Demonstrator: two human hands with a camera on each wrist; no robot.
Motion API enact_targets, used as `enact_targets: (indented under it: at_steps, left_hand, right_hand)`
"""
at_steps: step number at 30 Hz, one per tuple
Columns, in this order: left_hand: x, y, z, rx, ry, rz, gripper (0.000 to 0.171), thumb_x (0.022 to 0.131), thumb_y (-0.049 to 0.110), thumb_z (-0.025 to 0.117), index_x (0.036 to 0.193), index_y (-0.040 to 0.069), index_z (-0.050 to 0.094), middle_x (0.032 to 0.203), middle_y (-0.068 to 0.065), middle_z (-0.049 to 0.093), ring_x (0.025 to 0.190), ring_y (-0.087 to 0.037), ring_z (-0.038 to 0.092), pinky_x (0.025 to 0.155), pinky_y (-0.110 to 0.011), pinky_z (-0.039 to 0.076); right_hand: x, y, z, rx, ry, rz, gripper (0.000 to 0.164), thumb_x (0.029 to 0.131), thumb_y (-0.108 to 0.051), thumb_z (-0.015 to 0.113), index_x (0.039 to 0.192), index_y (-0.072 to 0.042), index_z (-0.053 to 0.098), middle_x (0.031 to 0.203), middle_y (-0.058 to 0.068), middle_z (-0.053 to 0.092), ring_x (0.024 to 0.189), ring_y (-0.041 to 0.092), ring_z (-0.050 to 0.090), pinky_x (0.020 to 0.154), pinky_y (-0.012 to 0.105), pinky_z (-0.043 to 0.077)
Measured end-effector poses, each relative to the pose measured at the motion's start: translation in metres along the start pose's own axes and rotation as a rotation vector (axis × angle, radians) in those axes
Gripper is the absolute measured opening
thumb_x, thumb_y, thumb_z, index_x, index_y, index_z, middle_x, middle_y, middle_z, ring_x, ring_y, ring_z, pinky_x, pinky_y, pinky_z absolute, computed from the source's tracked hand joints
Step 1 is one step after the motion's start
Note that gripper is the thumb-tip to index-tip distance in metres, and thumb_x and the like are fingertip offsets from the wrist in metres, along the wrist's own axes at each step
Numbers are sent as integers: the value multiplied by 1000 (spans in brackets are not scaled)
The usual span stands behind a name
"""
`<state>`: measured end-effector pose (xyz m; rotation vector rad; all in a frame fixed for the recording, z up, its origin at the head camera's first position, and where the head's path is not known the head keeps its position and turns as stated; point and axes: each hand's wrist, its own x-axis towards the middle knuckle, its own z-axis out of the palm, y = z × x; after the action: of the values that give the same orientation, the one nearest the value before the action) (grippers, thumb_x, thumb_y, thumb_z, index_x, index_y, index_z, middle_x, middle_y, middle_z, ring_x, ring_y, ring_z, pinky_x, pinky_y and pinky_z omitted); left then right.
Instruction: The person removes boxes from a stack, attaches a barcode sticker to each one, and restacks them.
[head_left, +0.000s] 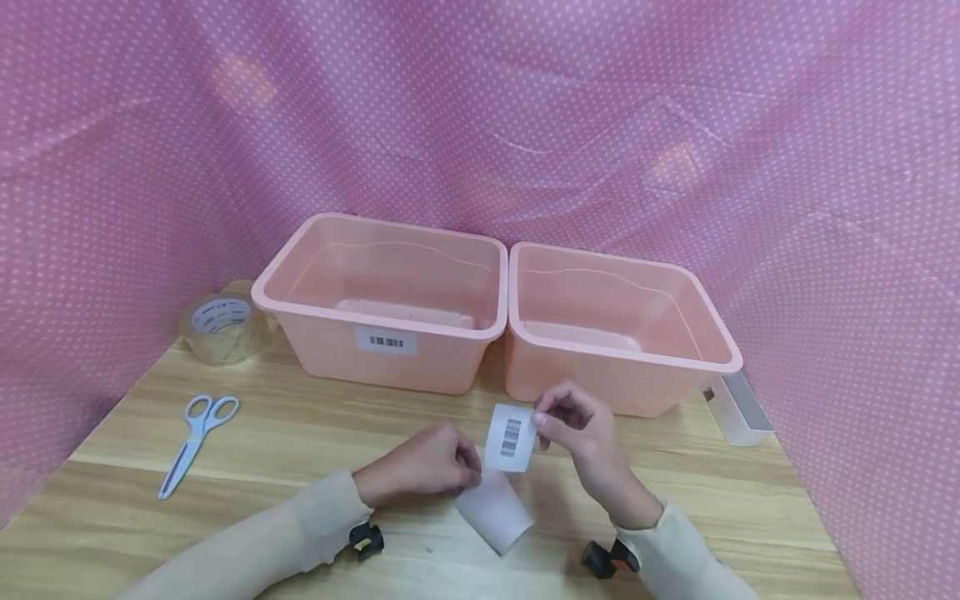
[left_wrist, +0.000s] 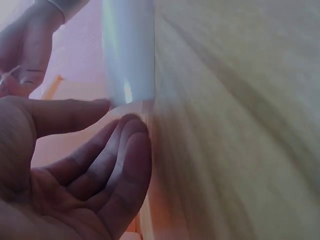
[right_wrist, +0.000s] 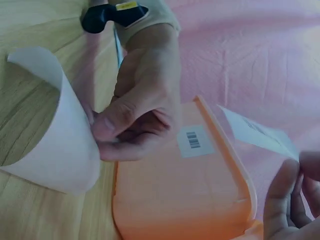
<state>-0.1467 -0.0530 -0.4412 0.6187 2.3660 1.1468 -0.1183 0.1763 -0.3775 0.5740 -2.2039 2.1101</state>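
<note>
In the head view my right hand (head_left: 588,437) pinches a white barcode label (head_left: 512,439) by its upper right edge, off the table. My left hand (head_left: 420,462) pinches a corner of a blank backing sheet (head_left: 495,512), just below and left of the label. The sheet bends into a curl in the right wrist view, where the backing sheet (right_wrist: 72,145) hangs from the thumb and forefinger. Its glossy face shows in the left wrist view. Another barcode label (head_left: 386,340) is stuck to the front of the left pink bin (head_left: 390,367), near its rim.
A second pink bin (head_left: 592,379) stands against the left one, without a label visible on its front. Scissors (head_left: 187,442) and a roll of clear tape (head_left: 225,333) lie at the left. A white box (head_left: 738,408) is at the right edge. Pink dotted cloth surrounds the table.
</note>
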Motion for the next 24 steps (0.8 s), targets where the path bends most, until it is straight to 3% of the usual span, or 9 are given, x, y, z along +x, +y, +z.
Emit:
enact_targets:
  at_steps: [4,8,11,16,20,24]
  left_hand:
    - [1,0,0,-13,52,20,12,84,14,74,94,9,78,83,2,74,72,-9,63,61,-23,55]
    - [1,2,0,-47,115,57,21,85,16,72,104,8,76,90,3,75,79,-8,65,69,-21,57]
    - [-1,8,2,-203,173,120,29,88,15,72,115,5,72,99,-6,76,88,-13,69,77,-20,59]
    - [-5,20,7,-604,255,257,41,88,4,73,126,-6,60,117,-28,66,104,-25,69,90,-21,59]
    - [-3,28,10,-765,324,251,37,90,7,72,122,-7,61,117,-24,67,103,-19,69,92,-27,60]
    - [3,38,10,-841,429,195,26,92,9,71,113,-6,64,107,-16,71,92,-16,72,89,-35,63]
  right_hand:
    - [3,3,-2,107,106,43,12,90,8,62,93,-3,58,85,-4,64,68,8,59,58,22,56]
    - [5,6,-2,174,173,30,19,90,12,58,92,-7,60,84,-3,64,66,8,61,58,21,57]
    - [6,7,-1,208,219,14,22,90,14,57,92,-8,60,84,-2,65,67,9,63,59,22,58]
    - [8,8,1,285,293,-5,22,91,13,59,93,-9,60,85,-1,63,71,9,65,62,22,60]
    - [8,8,2,328,319,-26,20,91,12,61,94,-8,61,86,1,62,72,10,66,63,22,61]
    - [8,9,2,332,312,-35,24,91,16,57,94,-8,61,85,-1,64,72,10,67,63,22,61]
